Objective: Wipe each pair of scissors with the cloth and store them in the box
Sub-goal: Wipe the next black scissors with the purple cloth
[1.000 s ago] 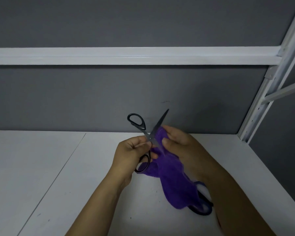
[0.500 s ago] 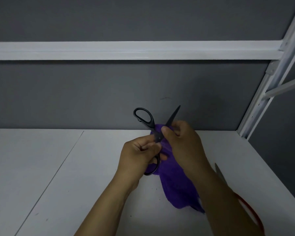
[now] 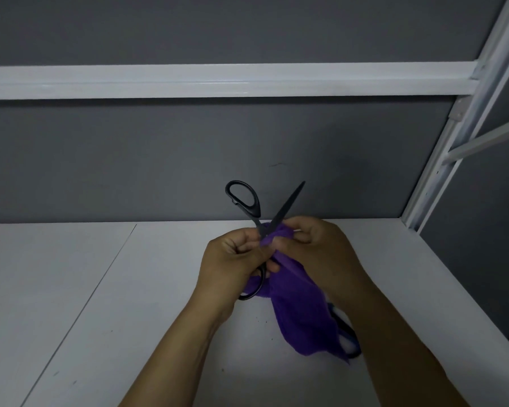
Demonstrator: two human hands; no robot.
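Nearest the camera, above the white table (image 3: 100,318): lower end of purple cloth (image 3: 300,312), hanging down to the surface or just over it; contact cannot be told. Behind its right edge, on the table: second pair of scissors (image 3: 348,333), only part of a dark, blue-edged handle loop showing.

Higher up, clear of the table: black scissors (image 3: 286,207), spread wide, pivot between the two hands.

Left hand (image 3: 232,259): fingers curled tight on the shank just below the pivot; lower handle loop projecting beneath the hand.

Right hand (image 3: 321,251): thumb and fingers pinched on the upper end of the cloth, pressing it against the scissors beside the pivot.

One bare blade pointing up and right; upper handle loop up and left; second blade covered by cloth and hand.

Beyond: grey wall panel (image 3: 130,171), white horizontal rail (image 3: 218,80), white upright post (image 3: 453,142) at right.
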